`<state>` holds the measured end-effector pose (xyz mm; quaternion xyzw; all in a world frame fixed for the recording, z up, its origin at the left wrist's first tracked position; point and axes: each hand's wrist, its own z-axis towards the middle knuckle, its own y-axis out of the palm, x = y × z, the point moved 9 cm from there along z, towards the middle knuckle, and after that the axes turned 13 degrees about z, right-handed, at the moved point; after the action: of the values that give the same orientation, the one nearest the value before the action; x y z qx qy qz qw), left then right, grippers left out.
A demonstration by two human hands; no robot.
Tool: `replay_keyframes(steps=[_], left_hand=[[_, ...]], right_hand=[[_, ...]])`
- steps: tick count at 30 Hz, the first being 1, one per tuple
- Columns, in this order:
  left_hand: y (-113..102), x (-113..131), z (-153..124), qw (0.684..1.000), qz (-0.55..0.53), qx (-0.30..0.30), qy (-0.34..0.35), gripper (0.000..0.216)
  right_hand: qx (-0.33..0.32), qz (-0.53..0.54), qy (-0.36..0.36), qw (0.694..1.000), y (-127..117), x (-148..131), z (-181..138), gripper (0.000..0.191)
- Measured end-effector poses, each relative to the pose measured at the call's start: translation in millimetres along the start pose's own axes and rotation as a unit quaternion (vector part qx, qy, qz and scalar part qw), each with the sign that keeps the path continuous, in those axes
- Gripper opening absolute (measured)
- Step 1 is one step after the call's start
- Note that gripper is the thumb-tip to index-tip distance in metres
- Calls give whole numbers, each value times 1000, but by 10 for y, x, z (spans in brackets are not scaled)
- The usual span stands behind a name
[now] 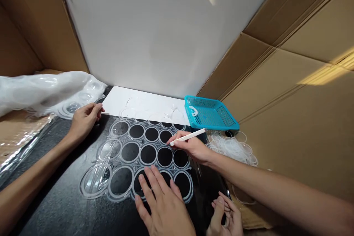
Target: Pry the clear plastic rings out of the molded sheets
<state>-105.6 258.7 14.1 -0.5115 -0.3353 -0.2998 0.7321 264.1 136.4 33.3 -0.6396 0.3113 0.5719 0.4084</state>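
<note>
My left hand [166,202] lies palm down with spread fingers on a clear plastic sheet of rings [121,183], touching its near rows. At the table's right edge my right hand [226,217] is loosely curled, thumb apart, with nothing visible in it. Above it, another hand [193,147] reaches in from the right and holds a white pen-like tool [189,137], its tip against the sheet. On the left, one more hand [87,118], also not mine, has its fingers bent near the sheet's far left corner; what it holds, if anything, is hidden.
A turquoise basket [235,127] stands at the back right, with a heap of thin clear rings [231,149] beside it. White paper [116,97] lies at the back. Plastic-wrapped sheets [49,84] are piled on the left. Cardboard panels [290,118] and a white wall enclose the black table [63,199].
</note>
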Motion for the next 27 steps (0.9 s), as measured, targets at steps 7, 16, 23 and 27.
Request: replay_keyframes(steps=[7,16,23,27], left_hand=[[4,-26,10,1000,-7,3,10,41],[99,-207,42,998,11,-49,-30,33],[71,-154,56,999,1,-37,-24,28],[57,-139,59,1000,0,-26,-18,34]], right_hand=[[-125,-58,-8,990,627,-116,256,17],[-100,-45,-3,994,641,-8,260,15],[-106,-52,7,993,680,-23,280,18],[-111,-60,12,992,683,34,275,21]])
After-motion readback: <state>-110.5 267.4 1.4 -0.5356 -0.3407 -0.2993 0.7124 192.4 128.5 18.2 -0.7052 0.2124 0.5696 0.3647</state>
